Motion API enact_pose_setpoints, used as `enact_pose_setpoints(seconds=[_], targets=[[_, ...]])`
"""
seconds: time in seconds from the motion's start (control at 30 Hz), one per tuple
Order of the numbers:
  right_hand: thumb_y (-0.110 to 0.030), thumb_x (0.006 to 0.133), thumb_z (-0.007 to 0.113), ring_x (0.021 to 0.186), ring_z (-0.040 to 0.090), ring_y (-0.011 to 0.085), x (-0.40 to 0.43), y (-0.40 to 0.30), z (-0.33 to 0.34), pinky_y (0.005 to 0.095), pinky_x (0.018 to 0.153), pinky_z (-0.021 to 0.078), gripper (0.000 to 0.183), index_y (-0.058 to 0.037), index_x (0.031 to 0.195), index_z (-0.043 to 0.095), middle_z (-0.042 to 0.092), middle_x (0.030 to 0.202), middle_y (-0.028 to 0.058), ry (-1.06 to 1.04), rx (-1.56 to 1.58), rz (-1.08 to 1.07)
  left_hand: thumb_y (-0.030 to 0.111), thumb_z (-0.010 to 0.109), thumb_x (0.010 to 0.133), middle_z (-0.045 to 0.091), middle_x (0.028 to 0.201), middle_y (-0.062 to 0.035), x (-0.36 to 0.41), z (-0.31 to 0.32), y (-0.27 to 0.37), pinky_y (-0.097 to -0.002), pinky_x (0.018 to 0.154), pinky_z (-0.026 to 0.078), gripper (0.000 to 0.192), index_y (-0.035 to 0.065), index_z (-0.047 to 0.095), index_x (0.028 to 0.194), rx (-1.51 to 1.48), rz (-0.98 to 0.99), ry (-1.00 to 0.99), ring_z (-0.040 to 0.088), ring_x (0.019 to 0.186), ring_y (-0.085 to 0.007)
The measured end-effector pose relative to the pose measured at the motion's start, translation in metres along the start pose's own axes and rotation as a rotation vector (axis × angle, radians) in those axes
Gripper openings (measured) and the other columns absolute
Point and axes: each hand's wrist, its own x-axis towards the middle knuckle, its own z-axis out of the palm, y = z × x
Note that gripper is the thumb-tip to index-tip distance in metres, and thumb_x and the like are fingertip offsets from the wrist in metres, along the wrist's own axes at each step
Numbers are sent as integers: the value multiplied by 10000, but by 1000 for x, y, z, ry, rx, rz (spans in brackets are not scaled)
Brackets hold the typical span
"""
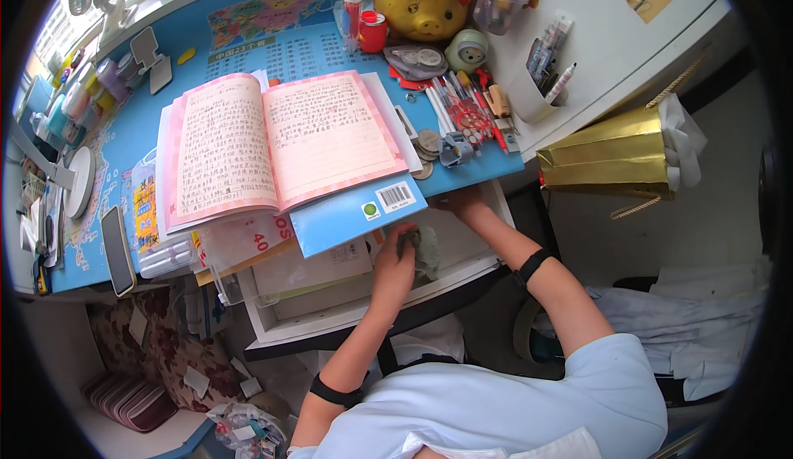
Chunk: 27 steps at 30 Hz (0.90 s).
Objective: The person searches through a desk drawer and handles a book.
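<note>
A white desk drawer [347, 310] is pulled out below the blue desktop. My left hand [396, 261] is over it, closed on a crumpled pale green cloth or tissue [426, 253]. My right hand [460, 202] reaches into the drawer's back right part; its fingers are partly hidden by the desk edge, so whether they hold anything does not show. An open pink-bordered notebook [334, 131] with handwriting lies on the desk, on top of a blue-covered book [359, 217] that juts out over the drawer. White papers or a box [316, 266] lie in the drawer's left part.
A smartphone [118, 251] rests at the desk's front left edge. Coins [427, 143], pens [443, 109] and a blue-grey clip or dispenser [456, 149] lie right of the notebook. Behind stands a gold piggy bank [424, 1]. A gold paper bag [604, 152] is at the right.
</note>
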Motion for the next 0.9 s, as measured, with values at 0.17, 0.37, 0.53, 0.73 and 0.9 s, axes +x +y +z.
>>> enact_pose_setpoints(seconds=[0.17,0.37,0.53,0.73,0.9], targets=[[-516,544,758,1264,288,341,1,1,-6,482,1057,208,977,-114,1328,337,330,1353,125,31,-63,16,57,439,841,574,1065,-139,-1,1,4,-294,902,375,281,74,540,1103,3,-2,1,532,1032,-249],[-503,561,758,1271,272,361,-1,3,-15,492,1066,180,947,-107,1320,353,318,1365,143,48,9,2,59,440,842,576,1072,-142,-1,1,4,-294,905,374,281,67,539,1105,5,1,2,532,1037,-246],[-456,614,748,1247,295,372,-4,1,-30,473,1048,211,835,-96,1285,406,335,1343,166,130,-14,-74,60,441,842,577,1073,-135,-1,1,3,-292,902,375,282,69,541,1105,-8,-10,3,533,1033,-240],[-492,641,708,1286,252,363,-5,-1,-38,508,1069,163,849,-110,1315,362,310,1377,145,88,-57,-64,85,426,851,579,1070,-170,1,1,-4,-332,870,401,286,96,521,1120,27,50,5,557,1003,-303],[-488,645,706,1287,258,362,-6,4,-32,505,1068,166,843,-115,1319,364,316,1380,140,123,-83,-80,77,427,840,578,1068,-172,1,1,-1,-331,875,400,296,95,522,1119,28,21,-11,557,1006,-302]])
